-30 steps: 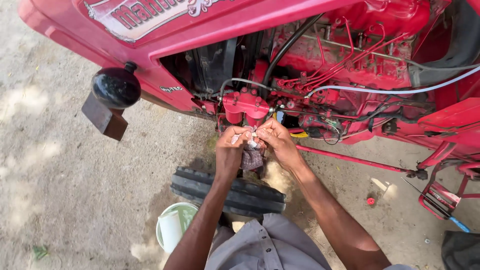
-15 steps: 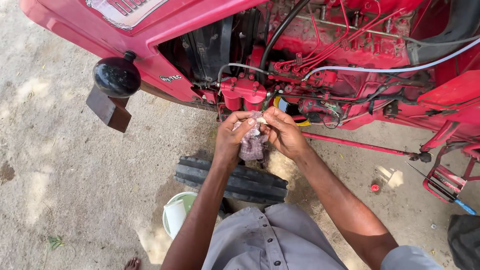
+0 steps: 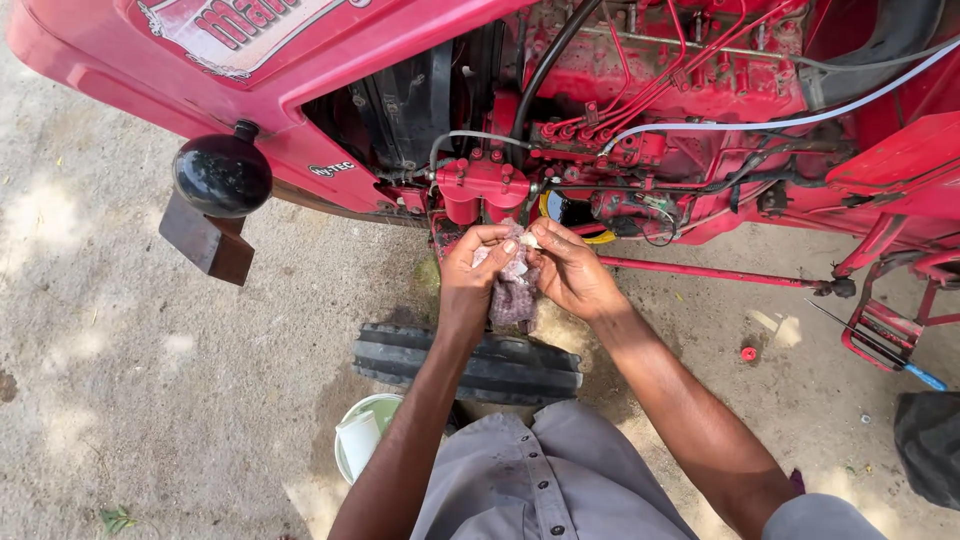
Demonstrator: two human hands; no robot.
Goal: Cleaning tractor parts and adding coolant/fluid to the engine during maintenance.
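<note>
My left hand (image 3: pixel 470 270) and my right hand (image 3: pixel 567 270) meet just below the red tractor's engine (image 3: pixel 640 110). Both pinch a crumpled purplish-white rag (image 3: pixel 512 290) that hangs down between them. A small pale piece (image 3: pixel 529 240) sits at my right fingertips against the rag; what it is I cannot tell. Directly above my hands are two red cylindrical filter housings (image 3: pixel 484 190). Below my hands lies the tractor's black front tyre (image 3: pixel 470 362).
A black round headlamp (image 3: pixel 222 175) with a brown plate juts out at the left. A white bucket (image 3: pixel 362 436) stands on the concrete by my left forearm. A red footstep (image 3: pixel 880 330), a blue-handled tool (image 3: pixel 905 366) and a small red cap (image 3: pixel 748 353) lie right.
My view has tilted slightly, so the tractor sits lower in the picture. Both hands stay together on the rag below the filter housings, fingers working it a little.
</note>
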